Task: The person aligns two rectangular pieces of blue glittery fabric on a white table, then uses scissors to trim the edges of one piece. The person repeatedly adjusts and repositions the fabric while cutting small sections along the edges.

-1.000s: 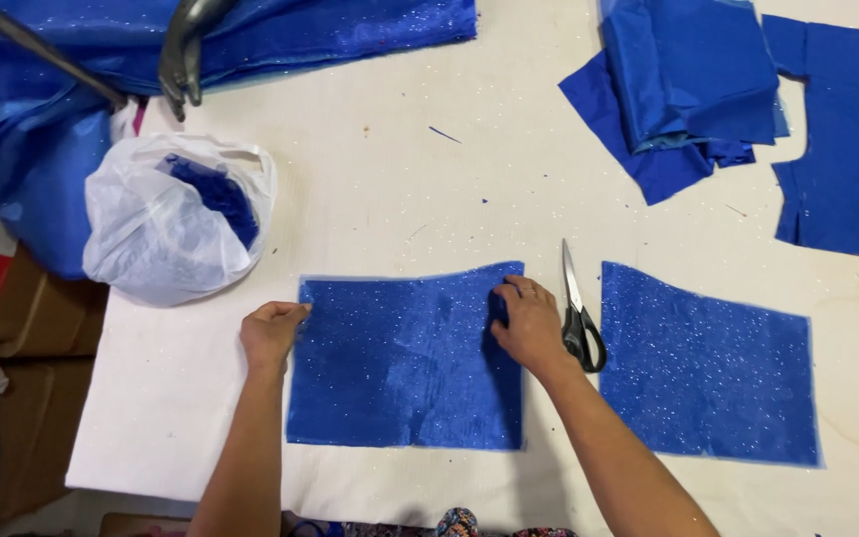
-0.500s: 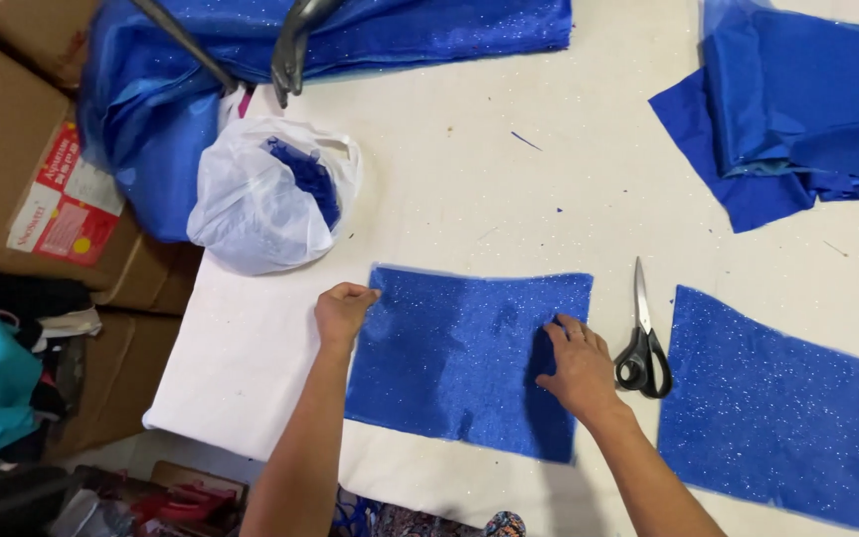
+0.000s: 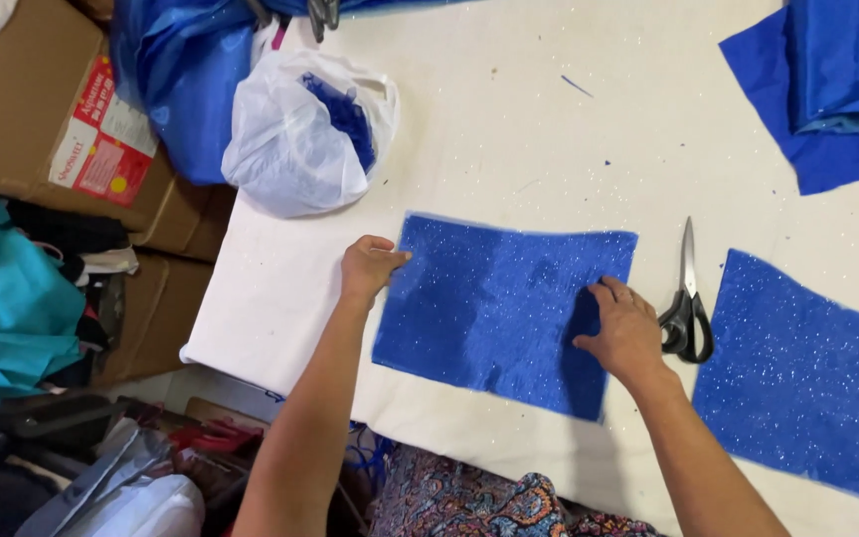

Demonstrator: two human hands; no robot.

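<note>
At the far left of the frame, brown cardboard boxes [image 3: 42, 129] stand beside the white tabletop [image 3: 509, 149], with a heap of teal cloth [image 3: 2, 298] below them. At the upper left, a white plastic bag [image 3: 295, 144] holding blue scraps rests on the tabletop, just beside a bundle of shiny blue fabric [image 3: 176, 89].

The left hand [image 3: 370, 267] lies at the centre left, knuckles up, fingers [image 3: 390, 261] curled loosely. The fingertips touch the left edge of the rectangular piece of blue glitter fabric [image 3: 494, 303]. Whether the fingers pinch the edge or only press on it cannot be told.

This blue glitter piece lies flat on the tabletop at the centre of the frame, between both hands.

The right hand [image 3: 626, 331] rests palm down on the right part of the same piece, fingers extended and slightly spread, gripping nothing.

Just right of this hand, 1 pair of black-handled scissors [image 3: 686, 298] lies on the tabletop, blades shut and pointing toward the top of the frame, handles near the hand.

Further right, a 2nd flat piece of blue glitter fabric [image 3: 807, 378] lies at the lower right. A stack of folded blue fabric pieces [image 3: 827, 89] occupies the upper right corner.
</note>
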